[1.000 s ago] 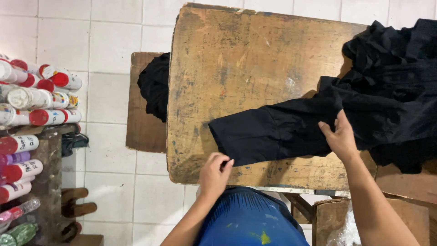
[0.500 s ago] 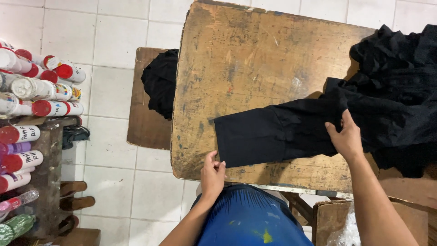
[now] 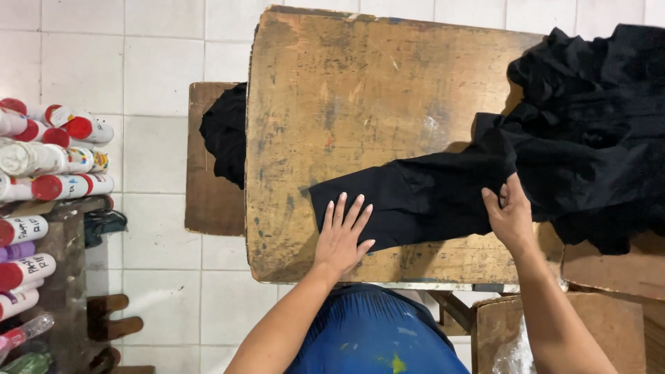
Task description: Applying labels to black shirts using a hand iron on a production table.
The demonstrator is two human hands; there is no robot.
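The left hand (image 3: 341, 235) is laid flat, fingers spread apart, on the near end of a long black cloth garment (image 3: 429, 194), just below the middle of the frame. Nothing is gripped by it; the fabric is pressed down under the palm. The right hand (image 3: 511, 216), right of centre, is closed on a fold of the same black cloth, with the fingertips tucked into the fabric.

The garment is stretched across the lower part of a worn, scuffed wooden table (image 3: 360, 104) and is joined at the right to a rumpled heap of black fabric (image 3: 596, 111) in the upper right of the frame. A second bundle of dark cloth (image 3: 225, 135) is seen on a low wooden stool (image 3: 208, 201) left of the table. At the far left edge, white bottles with red caps (image 3: 48, 159) are stacked on a shelf. White floor tiles (image 3: 138, 55) are seen beneath.
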